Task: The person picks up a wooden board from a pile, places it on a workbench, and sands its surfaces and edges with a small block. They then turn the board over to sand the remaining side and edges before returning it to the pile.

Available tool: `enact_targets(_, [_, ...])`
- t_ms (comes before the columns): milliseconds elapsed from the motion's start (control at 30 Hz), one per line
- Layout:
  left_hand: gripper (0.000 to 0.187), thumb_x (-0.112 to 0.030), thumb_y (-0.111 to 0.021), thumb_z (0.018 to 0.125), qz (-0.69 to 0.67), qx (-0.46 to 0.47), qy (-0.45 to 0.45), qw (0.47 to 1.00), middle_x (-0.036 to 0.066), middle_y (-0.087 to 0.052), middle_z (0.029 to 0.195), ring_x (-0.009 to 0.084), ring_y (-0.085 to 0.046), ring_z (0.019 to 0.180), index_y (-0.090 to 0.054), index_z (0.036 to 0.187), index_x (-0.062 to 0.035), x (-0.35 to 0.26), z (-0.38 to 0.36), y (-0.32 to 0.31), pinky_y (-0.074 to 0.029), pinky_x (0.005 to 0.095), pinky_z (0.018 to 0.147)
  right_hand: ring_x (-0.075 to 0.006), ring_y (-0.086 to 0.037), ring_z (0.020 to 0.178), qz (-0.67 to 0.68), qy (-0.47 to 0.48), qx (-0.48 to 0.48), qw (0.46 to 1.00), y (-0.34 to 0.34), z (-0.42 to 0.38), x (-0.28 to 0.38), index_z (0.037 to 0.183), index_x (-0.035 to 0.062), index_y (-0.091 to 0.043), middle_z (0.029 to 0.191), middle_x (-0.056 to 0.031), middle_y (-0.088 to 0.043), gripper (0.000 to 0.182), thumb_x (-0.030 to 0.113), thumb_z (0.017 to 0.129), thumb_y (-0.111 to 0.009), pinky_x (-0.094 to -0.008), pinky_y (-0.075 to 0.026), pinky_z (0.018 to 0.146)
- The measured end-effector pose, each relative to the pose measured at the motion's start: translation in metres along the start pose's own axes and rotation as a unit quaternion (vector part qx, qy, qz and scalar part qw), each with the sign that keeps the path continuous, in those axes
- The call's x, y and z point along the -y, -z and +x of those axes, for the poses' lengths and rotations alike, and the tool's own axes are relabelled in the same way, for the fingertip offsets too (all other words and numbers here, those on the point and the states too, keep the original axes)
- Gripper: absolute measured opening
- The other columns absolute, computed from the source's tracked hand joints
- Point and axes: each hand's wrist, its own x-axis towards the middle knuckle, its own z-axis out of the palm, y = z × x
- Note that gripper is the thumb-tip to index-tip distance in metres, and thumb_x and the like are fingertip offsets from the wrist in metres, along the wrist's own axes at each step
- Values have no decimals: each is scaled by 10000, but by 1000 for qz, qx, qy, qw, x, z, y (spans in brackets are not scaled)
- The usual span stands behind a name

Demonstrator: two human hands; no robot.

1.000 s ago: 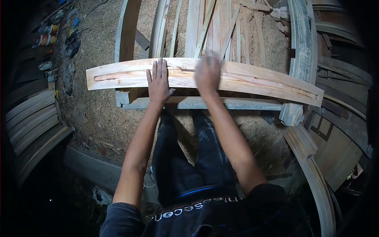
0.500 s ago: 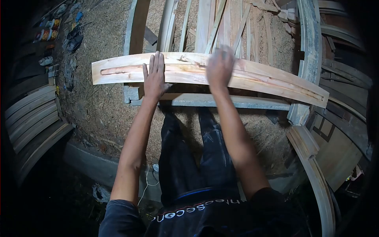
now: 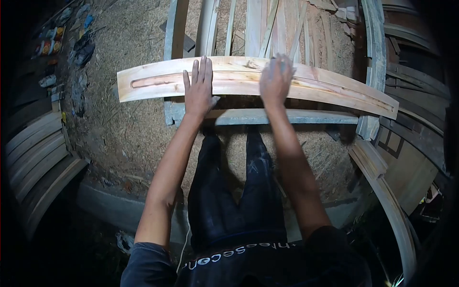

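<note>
A long, curved wooden board [image 3: 229, 83] with a narrow groove along its face lies across a wooden frame. My left hand [image 3: 199, 91] rests on it left of the middle, fingers stretched out and slightly apart, with the thumb by the board's near edge. Farther right, my right hand [image 3: 275, 86] presses on the board's face, its fingers blurred by motion. Under those fingers shows a small grey piece that looks like sandpaper [image 3: 274, 68]; its outline is mostly covered.
Below the board, the frame has a near rail [image 3: 287, 116] and a right-hand beam [image 3: 376, 52]. Several wood strips [image 3: 265, 28] lie inside it. Sawdust [image 3: 129, 43] covers the ground. Curved wood pieces are stacked at the left [image 3: 40, 148], and another curved piece [image 3: 392, 215] stands at right.
My right hand has slid a little along the board, its fingers still blurred. The left hand stays flat on the board. The whole view has shifted slightly.
</note>
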Motion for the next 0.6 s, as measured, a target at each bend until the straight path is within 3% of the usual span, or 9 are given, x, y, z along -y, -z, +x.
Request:
enact_targets(133, [1271,-276,-923,646,-7,33,-13,999,117,-209,1713,333,-192,1582,-164,1644,-63,23,-5,-5,-186,548,1272,-437,-460,1377,59,53,34,996,-56,-14,92,1339,20,-590,1398,-229,-548,443,150,918,-631,-556,-312,1211])
enact_targets(200, [1256,-285,-912,661,-24,-32,-31,999,123,-207,1714,340,-195,1580,-164,1645,-61,45,-4,-6,-191,531,1274,-435,-452,1391,85,78,50,992,-60,-22,129,1333,3,-589,1395,-230,-560,437,146,921,-613,-553,-312,1214])
enact_targets(267, [1248,-328,-900,677,-4,-1,-38,999,126,-206,1714,342,-196,1579,-162,1648,-62,68,-6,4,-192,540,1269,-428,-469,1377,57,125,58,989,-54,-18,114,1311,-21,-589,1375,-233,-571,428,131,912,-600,-554,-319,1200])
enact_targets(400, [1260,-385,-904,684,16,-12,-19,1000,124,-209,1713,332,-198,1579,-160,1651,-71,103,-14,20,-191,559,1264,-441,-473,1349,-25,27,4,999,-30,-17,49,1317,14,-603,1372,-253,-550,400,127,935,-616,-585,-313,1186])
enact_targets(433, [1264,-385,-908,682,9,-8,-9,1000,136,-206,1712,336,-196,1580,-159,1647,-58,112,-15,21,-190,556,1264,-440,-459,1364,-4,-25,-18,1000,-22,-15,54,1347,13,-588,1410,-256,-524,426,135,940,-620,-597,-298,1191])
enact_targets(533, [1277,-388,-914,676,-7,-7,1,1000,165,-198,1707,347,-189,1580,-158,1639,-26,125,-20,20,-188,551,1266,-445,-441,1387,-5,-46,-5,999,-44,-15,85,1369,12,-572,1429,-256,-511,443,137,945,-606,-600,-277,1206])
enact_targets(567, [1284,-392,-916,671,-16,-11,1,1000,182,-192,1705,353,-185,1581,-157,1633,-7,126,-21,19,-185,548,1267,-432,-472,1336,-32,-4,-46,998,-59,-16,109,1311,-12,-587,1344,-270,-551,425,84,900,-634,-554,-340,1159])
enact_targets(600, [1284,-392,-916,671,-16,-11,1,1000,182,-192,1705,353,-185,1581,-157,1633,-7,125,-20,20,-185,548,1267,-440,-479,1320,14,24,-43,999,-77,-17,131,1297,-16,-593,1308,-266,-563,418,91,895,-630,-554,-342,1160])
